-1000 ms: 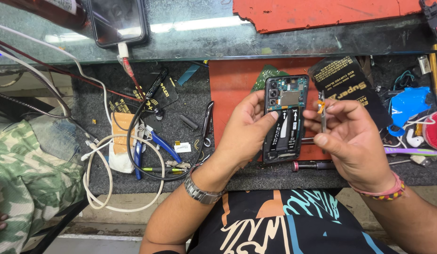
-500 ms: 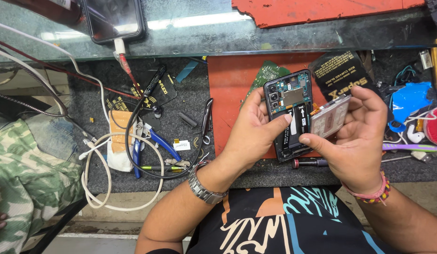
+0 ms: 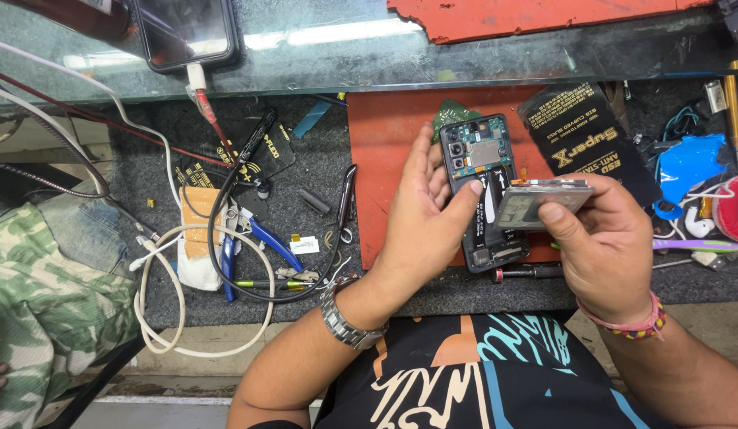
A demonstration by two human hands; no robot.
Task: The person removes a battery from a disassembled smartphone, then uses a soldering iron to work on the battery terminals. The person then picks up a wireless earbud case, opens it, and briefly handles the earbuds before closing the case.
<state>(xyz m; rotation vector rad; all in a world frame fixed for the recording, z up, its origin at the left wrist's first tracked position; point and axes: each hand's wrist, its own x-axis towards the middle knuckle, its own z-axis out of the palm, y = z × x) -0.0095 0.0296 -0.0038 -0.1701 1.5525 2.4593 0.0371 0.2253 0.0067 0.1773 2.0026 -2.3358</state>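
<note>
Left hand [image 3: 420, 226] gripped my opened phone [image 3: 484, 191] on the red mat [image 3: 381, 167]. Right hand [image 3: 603, 238] pinched a flat silver battery [image 3: 542, 202] at its three o'clock. Black rectangular packet [image 3: 587, 143], gold-lettered, lay at one o'clock.

A dark grey, felt-covered workbench [image 3: 305, 159] carries a flat red rubber work mat [image 3: 385, 151], with a black glossy packet [image 3: 591, 135] lying partly over the mat's right edge. On the felt to the left lie blue-handled pliers [image 3: 261, 242], black metal tweezers [image 3: 346, 195], a looped white cable [image 3: 158, 318] and a coiled black cable [image 3: 226, 199]. Behind the bench, a scratched glass shelf [image 3: 369, 48] bears a black smartphone [image 3: 186, 32] and a jagged red sheet [image 3: 536, 16].
</note>
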